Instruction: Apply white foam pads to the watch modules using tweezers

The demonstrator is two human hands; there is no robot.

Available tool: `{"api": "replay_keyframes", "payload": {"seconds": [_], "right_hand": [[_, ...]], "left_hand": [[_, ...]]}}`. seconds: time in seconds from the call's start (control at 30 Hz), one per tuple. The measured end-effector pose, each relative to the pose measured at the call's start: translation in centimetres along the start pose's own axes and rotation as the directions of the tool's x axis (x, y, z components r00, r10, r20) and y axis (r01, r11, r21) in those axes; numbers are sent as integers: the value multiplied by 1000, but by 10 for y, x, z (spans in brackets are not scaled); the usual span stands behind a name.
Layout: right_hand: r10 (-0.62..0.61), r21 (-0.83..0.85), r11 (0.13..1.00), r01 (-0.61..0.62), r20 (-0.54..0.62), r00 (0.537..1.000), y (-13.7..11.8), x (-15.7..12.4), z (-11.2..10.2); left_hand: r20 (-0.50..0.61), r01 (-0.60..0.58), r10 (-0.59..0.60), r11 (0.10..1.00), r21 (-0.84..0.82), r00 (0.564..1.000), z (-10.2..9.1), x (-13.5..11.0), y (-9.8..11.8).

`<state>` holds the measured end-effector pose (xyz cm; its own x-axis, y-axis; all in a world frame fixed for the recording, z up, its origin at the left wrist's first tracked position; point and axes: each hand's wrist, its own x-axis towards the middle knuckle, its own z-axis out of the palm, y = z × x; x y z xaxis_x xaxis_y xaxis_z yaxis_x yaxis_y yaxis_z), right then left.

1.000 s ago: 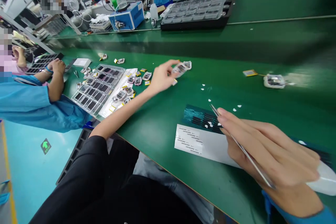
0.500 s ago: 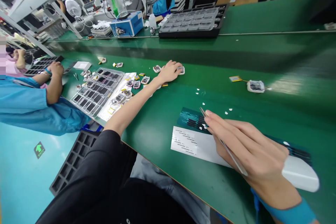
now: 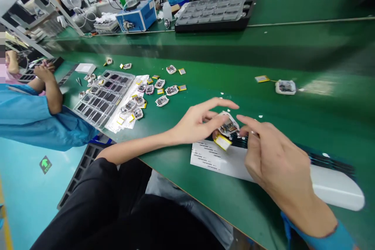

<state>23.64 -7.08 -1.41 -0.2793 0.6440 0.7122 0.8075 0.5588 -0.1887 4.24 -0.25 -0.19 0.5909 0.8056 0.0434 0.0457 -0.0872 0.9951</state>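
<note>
My left hand [image 3: 202,121] is closed on a small white-rimmed electronic housing [image 3: 228,124], its inner parts facing up. From the housing hangs a yellow-edged battery [image 3: 223,142], above a white printed strip [image 3: 206,157]. Close to the housing's right side is my right hand [image 3: 272,156], index finger reaching toward it. Only a glint of the tweezers [image 3: 254,133] shows between its curled fingers; the rest is hidden. Beneath both hands lies a dark green patterned sheet [image 3: 331,162] with small white bits on it.
Several similar housings [image 3: 172,90] with batteries lie left of my hands, beside a clear compartment tray [image 3: 104,97]. Another housing [image 3: 285,87] lies to the right. Behind stand a blue box [image 3: 140,15] and a black tray [image 3: 211,27]. A co-worker's blue sleeve [image 3: 26,105] is at far left.
My left hand has come back from the far housings to the sheet, bringing one housing with its battery. My right hand has turned, and the tweezers are now mostly hidden.
</note>
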Motion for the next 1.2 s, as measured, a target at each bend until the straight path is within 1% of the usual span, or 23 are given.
{"api": "replay_keyframes", "payload": {"seconds": [0.07, 0.13, 0.2, 0.27, 0.37, 0.43, 0.53, 0.63, 0.73, 0.8, 0.93, 1.03, 1.1, 1.2], "right_hand": [[29, 22, 999, -29, -2, 1000, -2, 0, -1], [51, 58, 997, -50, -6, 999, -5, 1, -2], [57, 69, 996, -56, -4, 998, -8, 3, -2], [49, 30, 998, -48, -26, 998, -11, 4, -1], [4, -73, 997, -9, -63, 998, -12, 4, 2], [-19, -99, 995, 13, -57, 998, -11, 3, 2], [-32, -102, 994, 29, -35, 999, -11, 1, 1], [-61, -102, 993, 60, -4, 998, -12, 1, -1], [-83, -85, 993, 84, 21, 996, -12, 2, -1], [-83, -74, 994, 85, 28, 996, -9, 2, 0], [-52, 0, 999, 52, 15, 999, -1, 4, 0], [-27, 43, 999, 27, 6, 1000, 1, 5, -1], [-15, 64, 998, 16, -7, 1000, 0, 5, -2], [18, 81, 997, -16, -18, 1000, -2, 3, -2]], "left_hand": [[11, 35, -34, 984, -177, 999, 10, -13, 3], [-4, 51, -55, 955, -294, 999, 13, -18, 3], [-29, 53, -67, 934, -353, 997, 14, -19, 1], [-62, 40, -68, 928, -371, 996, 15, -20, -1], [-85, 24, -60, 929, -369, 995, 17, -23, -3], [-109, -2, -34, 948, -318, 993, 19, -26, -3], [-174, -49, 30, 993, -104, 984, 21, -29, -1], [-219, -100, 122, 989, 109, 968, 23, -31, -1], [-227, -103, 145, 977, 186, 963, 24, -31, -3], [-230, -81, 119, 982, 168, 966, 23, -29, -5], [-214, -30, 39, 999, 42, 976, 20, -25, -6], [-205, -24, 25, 1000, 3, 978, 18, -25, -6], [-164, -12, 6, 999, -35, 986, 18, -25, -6], [-45, 51, -60, 984, -170, 997, 17, -26, -4]]}}
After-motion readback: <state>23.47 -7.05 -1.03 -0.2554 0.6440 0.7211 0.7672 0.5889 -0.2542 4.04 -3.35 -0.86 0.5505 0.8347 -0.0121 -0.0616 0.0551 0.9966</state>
